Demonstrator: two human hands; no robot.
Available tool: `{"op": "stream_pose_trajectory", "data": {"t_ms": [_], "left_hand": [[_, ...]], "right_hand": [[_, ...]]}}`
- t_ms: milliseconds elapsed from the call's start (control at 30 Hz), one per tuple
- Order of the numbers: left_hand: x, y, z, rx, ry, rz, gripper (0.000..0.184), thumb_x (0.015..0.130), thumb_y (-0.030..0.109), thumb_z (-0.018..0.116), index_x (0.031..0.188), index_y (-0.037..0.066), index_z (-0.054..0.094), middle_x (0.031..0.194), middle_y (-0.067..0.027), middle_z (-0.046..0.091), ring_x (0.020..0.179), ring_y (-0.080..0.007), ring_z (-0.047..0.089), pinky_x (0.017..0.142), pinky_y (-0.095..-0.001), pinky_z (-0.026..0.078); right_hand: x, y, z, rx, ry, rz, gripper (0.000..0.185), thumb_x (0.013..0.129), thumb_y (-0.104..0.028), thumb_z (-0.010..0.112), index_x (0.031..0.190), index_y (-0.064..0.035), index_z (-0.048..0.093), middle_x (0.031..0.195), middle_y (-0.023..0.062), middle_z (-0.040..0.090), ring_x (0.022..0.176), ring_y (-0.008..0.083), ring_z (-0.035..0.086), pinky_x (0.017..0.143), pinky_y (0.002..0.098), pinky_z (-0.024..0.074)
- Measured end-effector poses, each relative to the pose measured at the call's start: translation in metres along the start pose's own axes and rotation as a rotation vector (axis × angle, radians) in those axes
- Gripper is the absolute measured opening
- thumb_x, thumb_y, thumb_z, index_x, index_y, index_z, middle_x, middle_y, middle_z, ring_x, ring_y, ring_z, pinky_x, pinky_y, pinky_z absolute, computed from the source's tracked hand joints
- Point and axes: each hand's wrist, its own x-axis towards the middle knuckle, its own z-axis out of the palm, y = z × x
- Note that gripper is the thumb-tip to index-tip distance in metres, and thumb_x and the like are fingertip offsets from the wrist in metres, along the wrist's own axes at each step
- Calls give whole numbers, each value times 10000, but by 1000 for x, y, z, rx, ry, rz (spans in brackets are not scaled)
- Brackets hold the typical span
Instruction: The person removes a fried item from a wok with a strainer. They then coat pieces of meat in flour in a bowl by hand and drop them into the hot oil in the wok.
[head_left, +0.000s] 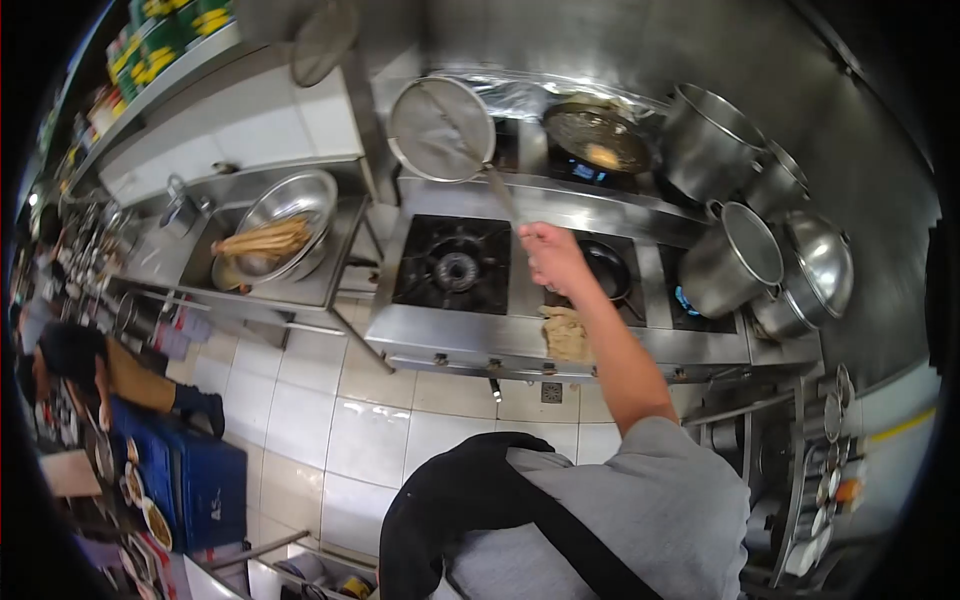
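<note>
My right hand [547, 254] is closed round the handle of a large round mesh strainer [441, 130]. The strainer is raised over the back left of the stove [480, 334]. Below and left of the hand is a front burner [457, 267] with no pan on it. A small black pan [604, 270] sits just right of the hand, partly hidden by my forearm. On the stove's front edge lies a tan cloth [566, 334]. At the back, a wide dark pan [597, 137] holds liquid and a pale piece. My left hand is out of view.
Tall steel pots [730, 260] stand at the right, one over a blue flame. Left of the stove, a sink counter [345, 250] bears a steel bowl [318, 205] with long tan pieces. Another person [75, 365] bends near a blue container [212, 490] at far left.
</note>
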Motion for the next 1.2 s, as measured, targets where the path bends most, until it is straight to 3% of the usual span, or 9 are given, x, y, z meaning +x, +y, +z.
{"op": "stream_pose_trajectory", "data": {"t_ms": [133, 200, 267, 433, 533, 667, 767, 1033, 1200], "left_hand": [[11, 50, 63, 49, -112, 49, 322, 872, 255, 624, 1027, -19, 688, 904, -137, 708, 803, -242, 657, 735, -365, 519], [10, 70, 98, 68, -163, 71, 322, 872, 256, 623, 1028, -19, 688, 906, -138, 708, 805, -242, 657, 737, -365, 519], [8, 85, 128, 80, -202, 90, 322, 873, 256, 623, 1029, -19, 688, 908, -138, 708, 807, -242, 658, 738, -364, 519], [-5, 103, 186, 98, -269, 100, 323, 875, 256, 621, 1032, -19, 688, 913, -140, 708, 812, -243, 658, 742, -363, 518], [-11, 108, 208, 109, -283, 97, 324, 875, 256, 620, 1033, -18, 688, 916, -140, 708, 816, -243, 659, 745, -362, 518], [-19, 104, 226, 115, -284, 82, 325, 877, 256, 619, 1035, -18, 688, 920, -141, 709, 820, -243, 659, 748, -362, 518], [-23, 104, 234, 120, -279, 69, 325, 878, 257, 618, 1037, -18, 688, 923, -142, 709, 823, -244, 659, 750, -361, 518], [-35, 106, 240, 144, -249, 38, 327, 880, 257, 615, 1041, -18, 688, 930, -144, 709, 832, -244, 660, 756, -359, 517], [-43, 107, 239, 155, -225, 18, 328, 881, 257, 613, 1043, -18, 687, 935, -145, 710, 837, -245, 661, 760, -358, 516]], "right_hand": [[23, -17, -135, -221, 281, -136, 177, 932, -129, 588, 1070, -31, 642, 598, 29, 515, 420, 131, 465, 355, 313, 358], [65, -5, -202, -450, 406, -424, 182, 929, -123, 575, 1040, -5, 658, 624, 51, 553, 442, 157, 510, 373, 340, 390], [62, -39, -226, -357, 485, -260, 180, 921, -122, 573, 1015, 4, 661, 626, 56, 560, 438, 162, 509, 390, 343, 408], [109, -58, -298, -497, 610, -223, 163, 887, -76, 519, 913, 16, 651, 613, 99, 564, 417, 200, 525, 380, 367, 401], [134, -65, -326, -583, 538, -159, 183, 895, -82, 537, 990, 14, 660, 635, 67, 530, 421, 167, 449, 360, 346, 381], [163, -65, -339, -526, 528, -81, 147, 891, -82, 543, 916, 14, 651, 619, 69, 499, 399, 180, 433, 348, 342, 355], [178, -73, -340, -454, 446, 35, 116, 848, 9, 497, 817, 71, 590, 650, 166, 561, 417, 243, 531, 374, 397, 380], [192, -69, -354, 103, 405, 318, 144, 890, 41, 545, 782, -26, 478, 694, 29, 417, 495, 111, 388, 406, 236, 380], [207, -59, -361, 245, 270, 422, 134, 913, 2, 566, 814, -13, 476, 719, 38, 445, 491, 70, 373, 404, 174, 386]]}}
